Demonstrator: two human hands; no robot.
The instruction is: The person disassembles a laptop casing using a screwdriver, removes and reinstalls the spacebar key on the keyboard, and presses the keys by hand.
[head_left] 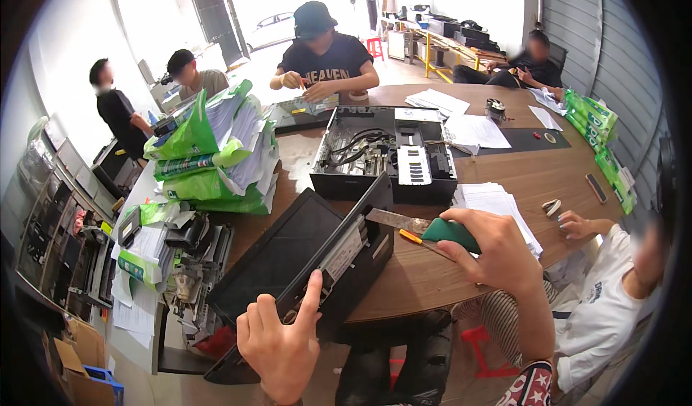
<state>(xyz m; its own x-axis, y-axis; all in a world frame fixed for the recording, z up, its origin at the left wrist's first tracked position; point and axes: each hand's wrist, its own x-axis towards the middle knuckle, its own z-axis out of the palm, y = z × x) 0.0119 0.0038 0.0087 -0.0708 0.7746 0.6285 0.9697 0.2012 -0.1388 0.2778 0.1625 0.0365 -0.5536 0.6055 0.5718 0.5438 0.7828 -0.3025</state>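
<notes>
My left hand (281,334) grips a tilted black casing (364,276) near the bottom centre, index finger extended along its inner edge beside a pale label (339,258). A glossy black flat panel (270,251) lies beside it. My right hand (486,251) holds a green-handled scraper (450,233), its flat metal blade at the casing's upper right edge, along with a yellow-handled screwdriver (411,237). Just beyond stands an open black computer case (342,183) with cables inside.
Green paper packs and stacked sheets (194,150) crowd the left, above dismantled parts (191,262). Loose papers (490,204) lie right. A person in white (598,319) sits close on the right; four other people are farther off. Cardboard boxes (83,348) stand lower left.
</notes>
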